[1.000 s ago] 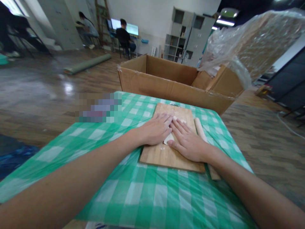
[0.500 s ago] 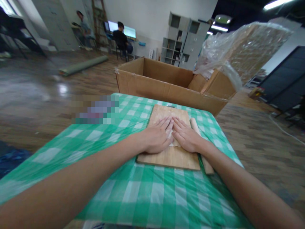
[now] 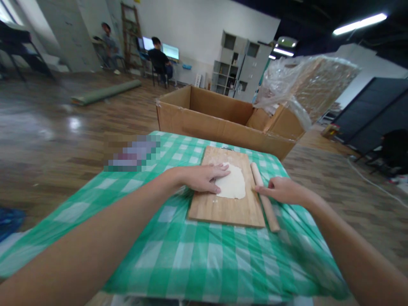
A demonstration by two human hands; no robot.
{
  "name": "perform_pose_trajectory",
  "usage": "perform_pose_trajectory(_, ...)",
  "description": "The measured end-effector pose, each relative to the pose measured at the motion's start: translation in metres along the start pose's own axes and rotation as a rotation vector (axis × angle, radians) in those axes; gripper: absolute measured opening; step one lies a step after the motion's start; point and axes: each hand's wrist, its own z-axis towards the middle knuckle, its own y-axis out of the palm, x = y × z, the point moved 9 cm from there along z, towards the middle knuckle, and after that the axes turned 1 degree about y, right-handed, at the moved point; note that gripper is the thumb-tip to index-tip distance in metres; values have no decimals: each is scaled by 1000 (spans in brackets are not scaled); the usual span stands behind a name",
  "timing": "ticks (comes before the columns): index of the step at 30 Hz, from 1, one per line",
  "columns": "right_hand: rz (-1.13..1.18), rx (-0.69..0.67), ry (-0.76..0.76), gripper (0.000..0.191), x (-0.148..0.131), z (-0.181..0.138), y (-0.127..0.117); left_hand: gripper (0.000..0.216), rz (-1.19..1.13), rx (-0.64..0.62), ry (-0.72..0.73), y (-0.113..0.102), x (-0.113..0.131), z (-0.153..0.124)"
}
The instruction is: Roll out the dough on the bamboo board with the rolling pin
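Observation:
A thin, flattened sheet of pale dough (image 3: pixel 232 182) lies on a wooden cutting board (image 3: pixel 228 214). My left hand (image 3: pixel 208 176) rests on the dough's left side, fingers stretched out and thumb spread at its lower edge. To the right of the board lies a wooden rolling pin (image 3: pixel 270 212), roughly parallel to its long side. Across the pin's middle is my right hand (image 3: pixel 279 190), its thumb side reaching over the wood toward the board and its other fingers curled beside it. The inside of that grip is partly hidden.
A green-and-white checked cloth (image 3: pixel 178 255) covers the table. Beyond the far edge stands a large open cardboard box (image 3: pixel 204 121) with plastic wrap (image 3: pixel 283 80). A blurred-out item (image 3: pixel 132 155) lies at the left edge. Two people sit in the background.
Both hands were pressed together over the dough. The right has moved off to the rolling pin; the left has shifted left on the dough, leaving most of the sheet uncovered.

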Motion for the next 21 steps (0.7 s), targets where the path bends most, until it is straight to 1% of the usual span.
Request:
perform_pose_trajectory(3,102,-99,25,59,2,-7,23,72,-103,124,-32,-9,-11,0)
perform_pose_trajectory(4,135,-120,38,58,4,-7,26,67,-132,194,-68,-14,-15,0)
perform_pose_trajectory(6,170,-117,83,56,9,-6,26,55,-144,379,-151,-28,-23,-3)
perform_pose_trajectory(9,168,-21,140,55,15,-6,13,45,-54,722,-220,-56,-24,-17)
perform_pose_trajectory(11,148,112,91,49,4,-9,-2,42,18,893,-204,-71,-14,-28)
perform_pose_trajectory(12,132,179,22,44,-8,-13,-9,42,54,939,-186,-76,-7,-32)
perform_pose_trajectory(13,115,233,-75,39,-24,-17,-15,42,94,952,-161,-79,1,-34)
perform_pose_trajectory(14,93,266,-188,35,-43,-21,-18,42,137,937,-137,-79,8,-34)
perform_pose_trajectory(15,84,250,-311,32,-62,-26,-16,42,183,900,-117,-78,15,-32)
perform_pose_trajectory(16,63,235,-401,30,-79,-29,-14,43,232,849,-104,-74,21,-29)
perform_pose_trajectory(18,-16,218,-504,29,-104,-32,-8,44,325,722,-90,-63,26,-21)
perform_pose_trajectory(21,-90,228,-555,29,-122,-27,-2,46,411,537,-104,-40,20,-8)
